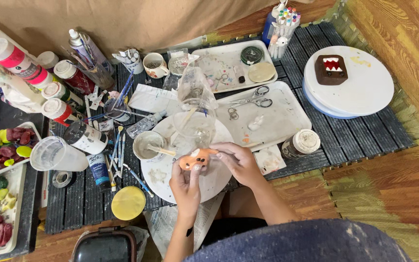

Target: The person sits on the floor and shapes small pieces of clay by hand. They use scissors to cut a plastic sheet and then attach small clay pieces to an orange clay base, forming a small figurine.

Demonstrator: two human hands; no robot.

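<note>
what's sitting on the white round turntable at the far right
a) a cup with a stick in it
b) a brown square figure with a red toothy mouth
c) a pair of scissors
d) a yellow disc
b: the brown square figure with a red mouth and white teeth lies on the white turntable; the scissors lie on a tray and the yellow disc lies on the dark mat.

Both forearms reach forward, the left hand (186, 180) cupped with fingers curled upward, the right hand (238, 160) bent inward, fingertips pinched close beside it.
</note>
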